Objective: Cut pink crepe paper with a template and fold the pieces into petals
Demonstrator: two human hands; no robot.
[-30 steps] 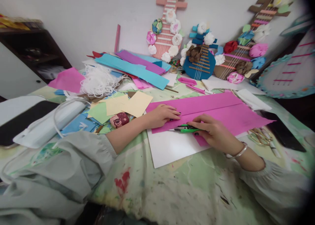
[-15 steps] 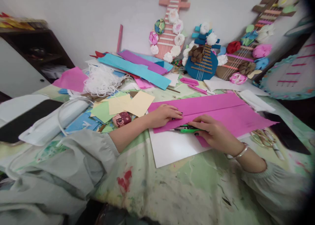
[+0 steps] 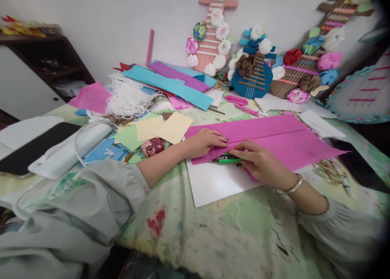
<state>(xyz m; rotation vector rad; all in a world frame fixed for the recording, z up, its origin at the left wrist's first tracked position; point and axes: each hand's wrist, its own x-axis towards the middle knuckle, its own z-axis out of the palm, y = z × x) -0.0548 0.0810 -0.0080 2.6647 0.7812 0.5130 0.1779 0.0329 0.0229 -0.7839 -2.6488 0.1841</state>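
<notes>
Flowered instruments (image 3: 265, 83) line the pale wall (image 3: 100, 22) behind the bench (image 3: 225, 238)! Pink paper (image 3: 292, 142) lies across a white board (image 3: 210, 191). Left hand (image 3: 204, 142): fingers flat on it; right hand (image 3: 257, 161): fingers gripping a green cutter (image 3: 227, 159) at the near edge. Scraps (image 3: 128, 138) crowd left; stained cloth (image 3: 183, 226) gives room in front.

Back half of the green cutter (image 3: 227, 159) hidden under the right hand (image 3: 257, 162); blade tip not readable, can't tell if it's in the pink sheet (image 3: 283, 138) or under it. Left hand (image 3: 207, 144): thumb not visible. White board (image 3: 213, 191): far part covered by the pink sheet. Pink instrument (image 3: 209, 53) cut by top edge, blue-rimmed one (image 3: 362, 94) by right. Tablet (image 3: 36, 151) clipped at left. Shelf contents (image 3: 50, 64) too dark to ID. Lettering on maroon case (image 3: 152, 147) too small.
</notes>
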